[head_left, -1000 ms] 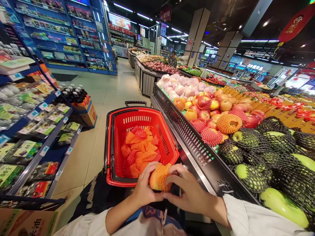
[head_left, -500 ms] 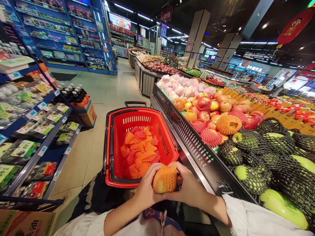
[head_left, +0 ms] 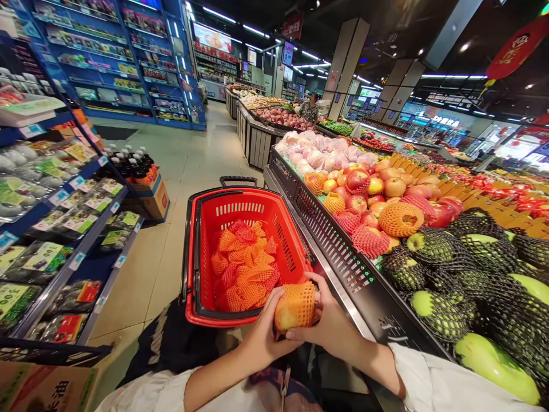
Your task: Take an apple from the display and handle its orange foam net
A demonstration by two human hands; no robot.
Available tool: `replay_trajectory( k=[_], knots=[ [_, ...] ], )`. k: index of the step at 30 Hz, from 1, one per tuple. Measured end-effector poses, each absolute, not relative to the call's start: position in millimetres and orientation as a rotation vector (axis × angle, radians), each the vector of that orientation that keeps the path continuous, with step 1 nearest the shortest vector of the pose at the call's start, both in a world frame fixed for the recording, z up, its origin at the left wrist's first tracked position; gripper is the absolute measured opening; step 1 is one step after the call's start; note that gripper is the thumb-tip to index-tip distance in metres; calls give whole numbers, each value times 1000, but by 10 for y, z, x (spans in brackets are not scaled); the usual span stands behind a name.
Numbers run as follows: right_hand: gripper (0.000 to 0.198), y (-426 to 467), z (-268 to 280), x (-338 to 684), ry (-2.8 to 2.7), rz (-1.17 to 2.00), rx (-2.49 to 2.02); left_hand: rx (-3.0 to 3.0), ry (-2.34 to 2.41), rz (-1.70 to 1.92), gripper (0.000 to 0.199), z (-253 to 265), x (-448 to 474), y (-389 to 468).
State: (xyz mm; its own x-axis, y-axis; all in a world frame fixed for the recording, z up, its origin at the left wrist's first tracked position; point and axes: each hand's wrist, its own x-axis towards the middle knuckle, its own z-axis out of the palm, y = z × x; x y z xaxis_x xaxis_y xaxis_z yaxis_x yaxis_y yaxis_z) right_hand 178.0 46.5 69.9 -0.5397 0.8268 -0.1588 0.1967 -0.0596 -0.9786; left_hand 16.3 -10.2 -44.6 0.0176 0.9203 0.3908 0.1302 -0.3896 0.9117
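Observation:
Between both hands is an apple [head_left: 286, 318] partly covered by an orange foam net [head_left: 300, 298]. My left hand [head_left: 266, 327] grips its left side and underside. My right hand [head_left: 329, 321] closes on the right side, its thumb along the bottom of the net. The apple is just above the near rim of a red shopping basket [head_left: 214, 318]. Inside the basket lies a heap of loose orange and red foam nets [head_left: 245, 260].
On the right, a black slatted display [head_left: 338, 252] bears apples [head_left: 358, 182], several in foam nets, and green produce in black netting [head_left: 433, 246]. Packaged goods fill the left shelf [head_left: 81, 200]. Bottles [head_left: 137, 166] stand on a carton. A person [head_left: 309, 107] is farther back.
My hands and the apple have shifted slightly right. My right thumb has come round to the front, and the foam net sits turned on the apple.

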Motion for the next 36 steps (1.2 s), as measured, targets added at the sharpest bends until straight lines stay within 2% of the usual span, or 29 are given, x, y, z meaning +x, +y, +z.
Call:
replay_trajectory(
  k=[2, 4, 8, 13, 15, 19, 21, 24, 28, 36],
  knots=[
    [105, 446, 748, 1772, -1762, 1623, -1080, 1705, 1121, 1458, 84, -386, 110, -109],
    [100, 432, 780, 1762, -1765, 1610, -1073, 1776, 1156, 1525, 77, -333, 50, -113],
    [88, 420, 799, 1744, -1722, 1560, -1062, 1589, 1164, 1777, 37, -251, -32, -89],
    [91, 432, 722, 1745, -1707, 1509, -1125, 1446, 1433, 1939, 3, -160, -19, -28],
    [86, 442, 696, 1742, -1656, 1542, -1155, 1464, 1443, 2050, 14, -156, -12, -31],
    [53, 454, 726, 1722, -1630, 1595, -1095, 1860, 1222, 2262, 28, -191, -18, -78],
    [45, 452, 757, 1720, -1660, 1578, -1056, 1969, 1170, 2292, 33, -203, -13, -92],
    [47, 451, 763, 1737, -1733, 1547, -1065, 1854, 1291, 2140, 36, -184, 1, -79],
    [52, 462, 677, 1777, -1867, 1436, -1077, 1865, 1419, 1757, 24, -118, -24, -38],
    [52, 431, 639, 1784, -1911, 1476, -1069, 2093, 1349, 2015, 34, -210, -48, -138]
  ],
)
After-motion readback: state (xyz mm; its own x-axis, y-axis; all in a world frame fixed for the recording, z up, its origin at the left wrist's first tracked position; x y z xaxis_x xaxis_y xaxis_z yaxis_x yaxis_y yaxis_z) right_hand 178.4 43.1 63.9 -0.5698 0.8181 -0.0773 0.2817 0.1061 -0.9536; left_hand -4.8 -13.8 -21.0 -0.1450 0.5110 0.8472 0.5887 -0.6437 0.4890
